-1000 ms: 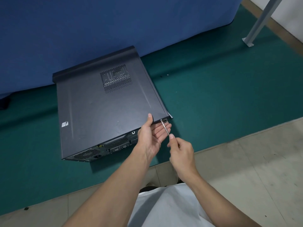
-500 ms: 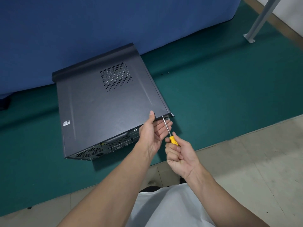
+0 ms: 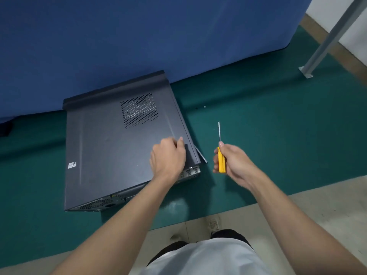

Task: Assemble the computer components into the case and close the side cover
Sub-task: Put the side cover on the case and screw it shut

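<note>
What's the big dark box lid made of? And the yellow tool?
The side cover looks like painted sheet metal: thin, matte dark grey, with punched vent holes. The screwdriver has a glossy yellow handle, probably plastic, and a thin shiny shaft, likely steel.

Computer case [image 3: 111, 151] lay flat on the mat [image 3: 278, 135], side cover [image 3: 119, 139] uppermost, its far end against the backdrop [image 3: 139, 36]. The vent grille [image 3: 139, 110] sat far right on the cover and the sticker [image 3: 72, 165] near left. The left hand [image 3: 168, 157] rested on the cover's near right corner. To the right of the case and apart from it, the right hand [image 3: 236, 163] held the screwdriver [image 3: 221, 155] with its shaft pointing away. A metal post [image 3: 333, 36] stood far right.
</note>
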Available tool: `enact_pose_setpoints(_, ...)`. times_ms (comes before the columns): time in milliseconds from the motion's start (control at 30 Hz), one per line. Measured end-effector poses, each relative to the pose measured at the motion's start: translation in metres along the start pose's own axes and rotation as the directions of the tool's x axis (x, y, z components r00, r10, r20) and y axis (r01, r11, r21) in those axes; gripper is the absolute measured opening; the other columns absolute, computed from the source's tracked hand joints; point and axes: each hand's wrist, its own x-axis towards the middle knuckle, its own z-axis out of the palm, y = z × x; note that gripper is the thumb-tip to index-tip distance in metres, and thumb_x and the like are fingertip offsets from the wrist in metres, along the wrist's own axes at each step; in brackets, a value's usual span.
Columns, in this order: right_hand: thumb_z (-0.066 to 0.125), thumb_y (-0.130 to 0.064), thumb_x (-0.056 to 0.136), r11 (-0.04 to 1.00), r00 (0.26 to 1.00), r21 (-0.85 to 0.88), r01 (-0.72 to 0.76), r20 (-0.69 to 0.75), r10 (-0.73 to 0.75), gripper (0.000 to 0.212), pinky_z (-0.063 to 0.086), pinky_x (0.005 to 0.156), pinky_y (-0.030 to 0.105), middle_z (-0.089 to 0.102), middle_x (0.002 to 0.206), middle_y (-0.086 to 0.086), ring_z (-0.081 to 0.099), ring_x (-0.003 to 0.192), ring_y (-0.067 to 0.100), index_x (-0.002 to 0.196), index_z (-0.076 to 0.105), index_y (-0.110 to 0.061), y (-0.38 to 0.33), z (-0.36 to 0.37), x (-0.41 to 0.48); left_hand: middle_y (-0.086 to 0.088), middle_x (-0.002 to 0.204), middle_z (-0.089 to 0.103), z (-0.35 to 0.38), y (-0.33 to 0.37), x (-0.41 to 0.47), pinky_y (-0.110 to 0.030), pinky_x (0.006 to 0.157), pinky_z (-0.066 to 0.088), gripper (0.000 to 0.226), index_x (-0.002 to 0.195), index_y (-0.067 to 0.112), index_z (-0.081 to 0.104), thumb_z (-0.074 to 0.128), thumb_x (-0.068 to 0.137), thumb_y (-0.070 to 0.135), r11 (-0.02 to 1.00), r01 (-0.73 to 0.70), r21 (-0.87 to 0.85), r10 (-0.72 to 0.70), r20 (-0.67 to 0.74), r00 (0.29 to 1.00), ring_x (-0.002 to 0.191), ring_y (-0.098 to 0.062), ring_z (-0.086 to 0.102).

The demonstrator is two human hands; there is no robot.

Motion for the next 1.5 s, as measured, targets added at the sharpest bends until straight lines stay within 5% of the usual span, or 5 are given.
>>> enact_pose_setpoints(200,0.053,-0.022,0.095,0.836,0.997,-0.549,0.015,-0.057,-0.056,0.013,0.035,0.054,0.028,0.057,0.080,0.004,0.045,0.063,0.018,0.084,0.051,-0.018,-0.028,-0.014,0.107,-0.005,0.157,0.026,0.031,0.002,0.058,-0.040,0.114,0.021,0.055,0.147,0.015,0.035,0.032,0.101,0.045,0.937,-0.185,0.296,0.202,-0.028,0.979,0.143,-0.023,0.022)
enact_pose_setpoints(333,0.055,-0.026,0.090,0.525,0.968,-0.851,0.015,-0.119,-0.222,0.011,0.048,0.086,0.035,0.065,0.105,0.015,0.058,0.099,0.034,0.093,0.065,-0.020,-0.037,-0.022,0.179,0.003,0.163,0.009,0.047,-0.002,0.073,-0.036,0.120,0.002,0.063,0.155,0.021,0.013,0.015,0.100,0.052,0.928,-0.125,0.352,0.148,-0.038,0.988,0.149,-0.011,0.002)
enact_pose_setpoints(800,0.063,-0.028,0.087,0.416,0.891,-0.909,0.032,-0.163,-0.424,0.021,0.047,0.077,0.038,0.064,0.110,0.014,0.060,0.101,0.037,0.106,0.064,-0.019,-0.048,-0.016,0.301,0.007,0.161,0.016,0.050,-0.002,0.071,-0.031,0.119,0.002,0.061,0.154,0.026,0.020,0.023,0.099,0.053,0.935,-0.066,0.348,0.098,-0.075,0.992,0.148,-0.006,0.004)
enact_pose_setpoints(1200,0.052,-0.015,0.087,0.441,0.934,-0.897,-0.021,-0.175,-0.311,0.015,0.051,0.082,0.036,0.060,0.108,0.022,0.057,0.093,0.039,0.093,0.065,-0.012,-0.056,-0.017,0.291,0.008,0.161,0.016,0.048,-0.002,0.072,-0.031,0.118,0.003,0.062,0.154,0.027,0.021,0.021,0.098,0.054,0.938,-0.072,0.340,0.108,-0.090,0.990,0.148,-0.005,0.004)
enact_pose_setpoints(1500,0.058,0.002,0.080,0.881,0.992,-0.466,0.079,-0.050,-0.115,0.020,0.037,0.042,0.021,0.061,0.072,0.007,0.046,0.048,0.013,0.078,0.061,-0.017,-0.060,-0.004,0.186,0.001,0.155,0.034,0.036,-0.003,0.067,-0.032,0.119,0.012,0.049,0.144,0.017,0.044,0.043,0.100,0.038,0.980,-0.146,0.135,0.160,-0.098,0.982,0.146,-0.011,0.022)
